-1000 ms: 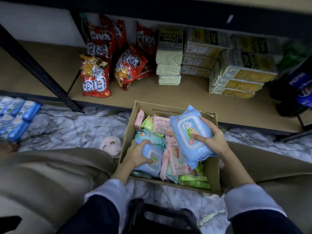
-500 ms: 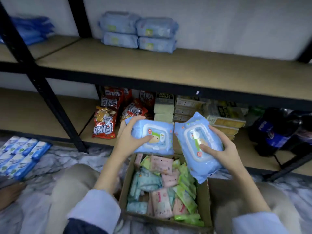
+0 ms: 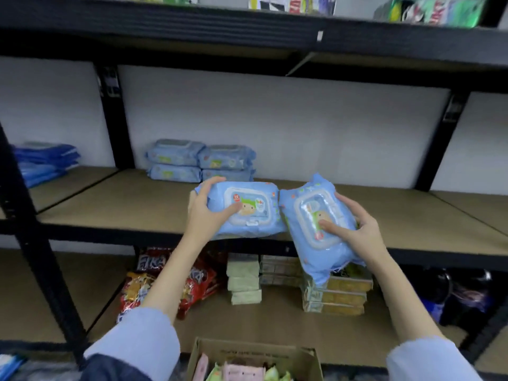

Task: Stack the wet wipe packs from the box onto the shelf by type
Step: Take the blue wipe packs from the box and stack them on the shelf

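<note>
Fingers [image 3: 213, 181] of left hand [image 3: 204, 213] grasping one blue pack [image 3: 247, 209], right hand [image 3: 357, 232] grasping another [image 3: 316, 229]

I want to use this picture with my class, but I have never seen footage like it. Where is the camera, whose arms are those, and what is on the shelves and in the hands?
There is no machine here. The camera sits on a person's head and looks forward and down, so the arms are that person's own. The left hand grips one light blue wipe pack; the right hand grips a second blue pack, tilted. Both are raised in front of the middle shelf, where four similar packs already sit in two piles at the back. The lower shelf holds red snack bags and cracker boxes. At the bottom edge is the cardboard box with pink and green packs inside.
</note>
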A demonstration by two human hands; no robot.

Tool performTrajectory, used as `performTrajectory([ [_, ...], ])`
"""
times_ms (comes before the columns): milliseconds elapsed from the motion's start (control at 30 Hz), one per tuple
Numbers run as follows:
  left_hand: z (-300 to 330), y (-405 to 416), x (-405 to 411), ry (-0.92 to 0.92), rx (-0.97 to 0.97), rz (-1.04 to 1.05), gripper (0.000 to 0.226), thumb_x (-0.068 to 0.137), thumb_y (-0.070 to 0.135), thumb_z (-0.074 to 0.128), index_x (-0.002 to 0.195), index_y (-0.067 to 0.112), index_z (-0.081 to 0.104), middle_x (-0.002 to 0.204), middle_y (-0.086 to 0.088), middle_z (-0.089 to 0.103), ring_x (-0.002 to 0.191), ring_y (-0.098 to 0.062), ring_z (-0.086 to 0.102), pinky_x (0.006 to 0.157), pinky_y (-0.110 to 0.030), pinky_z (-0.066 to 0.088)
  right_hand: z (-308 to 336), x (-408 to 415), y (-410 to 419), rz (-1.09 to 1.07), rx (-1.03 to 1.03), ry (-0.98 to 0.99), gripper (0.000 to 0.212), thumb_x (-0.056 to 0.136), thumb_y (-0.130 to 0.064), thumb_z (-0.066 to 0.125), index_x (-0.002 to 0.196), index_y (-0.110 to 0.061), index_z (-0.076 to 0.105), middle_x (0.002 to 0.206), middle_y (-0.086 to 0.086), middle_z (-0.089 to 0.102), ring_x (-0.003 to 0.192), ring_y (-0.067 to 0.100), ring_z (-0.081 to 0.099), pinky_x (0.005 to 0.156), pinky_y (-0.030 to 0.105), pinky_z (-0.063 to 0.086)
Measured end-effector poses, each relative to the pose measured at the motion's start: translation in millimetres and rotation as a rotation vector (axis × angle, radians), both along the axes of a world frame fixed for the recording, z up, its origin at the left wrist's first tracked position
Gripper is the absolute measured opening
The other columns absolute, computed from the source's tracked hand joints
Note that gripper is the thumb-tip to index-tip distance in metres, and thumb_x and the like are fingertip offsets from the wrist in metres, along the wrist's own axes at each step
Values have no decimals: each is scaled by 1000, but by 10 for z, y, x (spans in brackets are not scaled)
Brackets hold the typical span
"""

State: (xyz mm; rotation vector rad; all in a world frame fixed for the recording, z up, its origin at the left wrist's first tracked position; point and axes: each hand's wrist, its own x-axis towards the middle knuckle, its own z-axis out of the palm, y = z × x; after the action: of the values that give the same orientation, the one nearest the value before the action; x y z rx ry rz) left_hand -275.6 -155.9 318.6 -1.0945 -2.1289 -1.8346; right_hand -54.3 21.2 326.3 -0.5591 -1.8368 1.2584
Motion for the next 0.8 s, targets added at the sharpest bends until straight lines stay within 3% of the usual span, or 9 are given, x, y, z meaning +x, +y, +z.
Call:
performTrajectory([
  [200, -41, 322, -396, -140, -5, -98, 55, 73, 29, 75, 123, 22, 52, 127, -5, 48, 119, -19, 44, 87, -25, 38, -36, -338, 491, 7, -60, -90, 56, 69, -20, 82, 119, -30, 59, 119, -5, 61, 107, 16, 60, 92, 37, 51],
  [333, -86, 434, -614, -208, -191, -139, 43, 89, 35, 58, 130, 31, 46, 139, -1, 41, 122, -20, 44, 61, -20, 51, -29, -454, 766, 82, -138, -229, 39, 72, -29, 78, 106, -40, 61, 118, -1, 64, 102, 21, 64, 94, 44, 51],
  [367, -113, 445, -660, -210, -267, -140, 44, 90, 39, 54, 132, 33, 44, 142, 1, 39, 125, -20, 42, 62, -22, 51, -21, -487, 827, 89, -119, -295, 39, 72, -35, 75, 107, -40, 61, 118, -1, 64, 102, 20, 64, 94, 43, 51],
  [500, -159, 429, -911, -216, -503, -194, 52, 87, 56, 49, 136, 40, 40, 150, 4, 31, 139, -21, 28, 91, -34, 50, 95, -637, 1013, 31, 28, -651, 42, 86, -40, 53, 125, -26, 53, 128, 5, 55, 108, 22, 56, 96, 37, 44],
  [567, -37, 417, -943, -154, -724, -182, 59, 83, 68, 42, 137, 44, 34, 152, 2, 28, 140, -25, 25, 109, -40, 33, 173, -724, 1038, -69, 163, -890, 50, 84, -47, 41, 128, -24, 50, 134, 9, 49, 117, 28, 47, 98, 41, 36],
  [633, 68, 471, -908, 16, -985, -48, 62, 84, 73, 28, 140, 47, 25, 155, -5, 18, 140, -34, 21, 114, -44, 21, 214, -837, 917, -227, 324, -1005, 55, 88, -52, 34, 135, -23, 41, 140, 15, 40, 127, 34, 36, 101, 46, 27],
  [667, 103, 517, -824, 144, -1056, 50, 55, 90, 65, 24, 142, 46, 21, 156, -7, 10, 141, -36, 15, 114, -47, 16, 207, -901, 821, -290, 382, -1016, 62, 90, -59, 31, 139, -21, 35, 142, 16, 37, 130, 35, 33, 102, 47, 26],
  [733, 102, 629, -580, 369, -1002, 171, 46, 99, 45, 22, 145, 40, 20, 157, -3, 1, 144, -32, 4, 114, -49, 11, 133, -1016, 612, -350, 498, -1064, 81, 84, -74, 26, 144, -19, 28, 141, 17, 36, 129, 35, 33, 101, 49, 27],
  [800, 25, 729, -383, 422, -935, 121, 47, 99, 45, 21, 145, 36, 20, 157, 2, 6, 145, -22, 3, 113, -48, 9, 10, -1073, 504, -383, 645, -1153, 91, 78, -81, 25, 145, -19, 26, 140, 16, 37, 126, 34, 35, 99, 49, 29],
])
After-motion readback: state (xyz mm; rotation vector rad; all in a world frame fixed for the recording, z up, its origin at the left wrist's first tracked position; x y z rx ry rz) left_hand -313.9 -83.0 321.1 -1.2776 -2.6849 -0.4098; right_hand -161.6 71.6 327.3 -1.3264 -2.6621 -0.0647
